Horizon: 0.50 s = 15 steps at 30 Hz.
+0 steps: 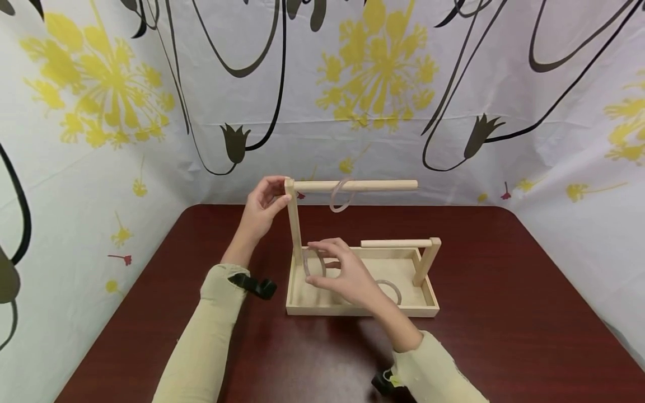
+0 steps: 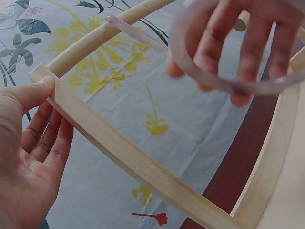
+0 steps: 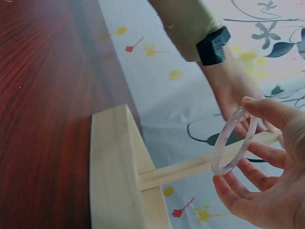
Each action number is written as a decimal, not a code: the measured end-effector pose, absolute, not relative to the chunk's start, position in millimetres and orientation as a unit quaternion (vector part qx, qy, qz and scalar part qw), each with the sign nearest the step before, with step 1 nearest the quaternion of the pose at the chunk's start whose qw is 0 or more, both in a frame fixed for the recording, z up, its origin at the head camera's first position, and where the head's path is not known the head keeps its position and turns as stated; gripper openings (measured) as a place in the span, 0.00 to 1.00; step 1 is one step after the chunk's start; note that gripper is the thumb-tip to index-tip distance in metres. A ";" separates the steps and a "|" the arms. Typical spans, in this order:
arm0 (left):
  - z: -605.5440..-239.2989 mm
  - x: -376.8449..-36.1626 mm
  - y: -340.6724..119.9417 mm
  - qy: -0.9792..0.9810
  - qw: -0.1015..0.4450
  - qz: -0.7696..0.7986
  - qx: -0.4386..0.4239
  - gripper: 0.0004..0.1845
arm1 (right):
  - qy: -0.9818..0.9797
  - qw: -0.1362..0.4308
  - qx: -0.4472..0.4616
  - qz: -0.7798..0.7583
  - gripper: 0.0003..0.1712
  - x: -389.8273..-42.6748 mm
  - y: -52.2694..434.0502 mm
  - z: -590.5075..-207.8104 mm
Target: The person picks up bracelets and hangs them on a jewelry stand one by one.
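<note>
Table (image 1: pixel 504 324), glossy red-brown, beneath both grips. Wooden stand (image 1: pixel 363 311), pale, grained; left hand (image 1: pixel 259 207) pinches its squared post (image 1: pixel 294 229) near top. Round rod (image 1: pixel 388 185), above right hand (image 1: pixel 347 274), carries hanging ring (image 1: pixel 332 202); right hand pinches second ring (image 3: pixel 224 138), glossy, translucent, beside post.

A long, pale cream left sleeve (image 1: pixel 201 336), lightly creased, ends in a cuff (image 1: pixel 218 278). On that cuff sits a black strap (image 1: pixel 244 281) bearing a blocky black wrist camera (image 3: pixel 213 46); beyond it the left hand (image 1: pixel 258 208) is bare. To the cuff's right are the bare right hand (image 1: pixel 351 275), a matching right sleeve (image 1: pixel 434 369) and another black camera (image 1: pixel 384 385).
</note>
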<state>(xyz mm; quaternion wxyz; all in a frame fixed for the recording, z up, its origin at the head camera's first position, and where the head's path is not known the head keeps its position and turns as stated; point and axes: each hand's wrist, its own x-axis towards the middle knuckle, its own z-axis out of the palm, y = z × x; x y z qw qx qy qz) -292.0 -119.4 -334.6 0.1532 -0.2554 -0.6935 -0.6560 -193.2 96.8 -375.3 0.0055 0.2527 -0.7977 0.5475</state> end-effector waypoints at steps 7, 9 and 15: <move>-334.9 -292.3 -119.0 -0.689 0.154 -0.662 -0.252 0.19 | -0.788 0.026 0.253 0.561 0.35 -189.1 106.2 -364.9; -334.5 -291.9 -118.8 -0.687 0.153 -0.664 -0.251 0.19 | -0.786 0.031 0.254 0.562 0.35 -188.5 108.6 -362.7; -333.9 -291.3 -118.8 -0.687 0.149 -0.667 -0.247 0.19 | -0.777 0.047 0.251 0.576 0.36 -187.5 114.8 -356.9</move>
